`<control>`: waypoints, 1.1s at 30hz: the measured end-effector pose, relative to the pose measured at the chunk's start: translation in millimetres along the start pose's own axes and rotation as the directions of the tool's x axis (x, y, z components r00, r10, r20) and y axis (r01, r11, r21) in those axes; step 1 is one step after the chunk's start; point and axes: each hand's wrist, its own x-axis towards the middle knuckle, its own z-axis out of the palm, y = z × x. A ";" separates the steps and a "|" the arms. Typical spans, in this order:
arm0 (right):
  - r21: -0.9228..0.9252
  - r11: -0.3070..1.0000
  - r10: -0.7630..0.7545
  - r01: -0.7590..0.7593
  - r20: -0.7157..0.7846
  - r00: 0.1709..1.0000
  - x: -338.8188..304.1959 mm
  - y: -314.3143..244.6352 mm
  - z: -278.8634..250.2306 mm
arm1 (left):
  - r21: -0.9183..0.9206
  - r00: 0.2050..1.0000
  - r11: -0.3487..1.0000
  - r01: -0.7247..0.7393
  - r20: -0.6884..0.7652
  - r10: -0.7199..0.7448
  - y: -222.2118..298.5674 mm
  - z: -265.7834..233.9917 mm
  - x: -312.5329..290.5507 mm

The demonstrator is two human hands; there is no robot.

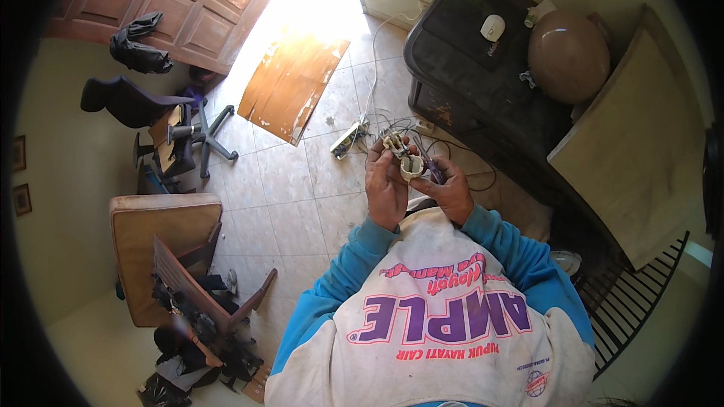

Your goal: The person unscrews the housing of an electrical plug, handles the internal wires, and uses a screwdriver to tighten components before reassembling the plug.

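Note:
Both of my hands are raised in front of my chest, close together. My left hand [387, 190] has its fingers closed round a small cream electrical fitting with metal parts [394, 146]. Below that, between the two hands, sits a round cream cup-shaped piece [412, 168], which my right fingertips touch. A slim tool with a purple see-through handle, seemingly a screwdriver [435, 172], is gripped in my right hand [452, 194]. Its tip is hidden among the fingers and the fitting. On the tiles beyond lies a long pale-green and white electrical unit [349, 140] beside tangled cables.
A large black case [483, 98] stands at the right, with a white mouse-like object [492, 28] and a brown rounded thing [569, 56] on it. A worn wooden board [294, 87] lies near the bright doorway. Left are an office chair [177, 128] and a tan cushion [162, 234].

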 end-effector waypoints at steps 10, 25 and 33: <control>0.032 0.994 0.098 -0.100 0.071 0.993 3.8 -3.7 5.4 | 0.228 0.997 0.971 -0.072 0.055 0.061 13.7 -0.1 -7.1; 0.038 0.995 -0.098 0.097 0.026 0.995 -5.3 -12.4 8.4 | 0.370 0.925 0.881 -0.293 0.344 0.163 22.7 -9.6 -14.4; 0.071 0.976 -0.208 0.207 0.013 0.978 -5.1 -12.5 6.4 | 0.425 0.911 0.843 -0.329 0.378 0.165 27.9 0.0 -19.0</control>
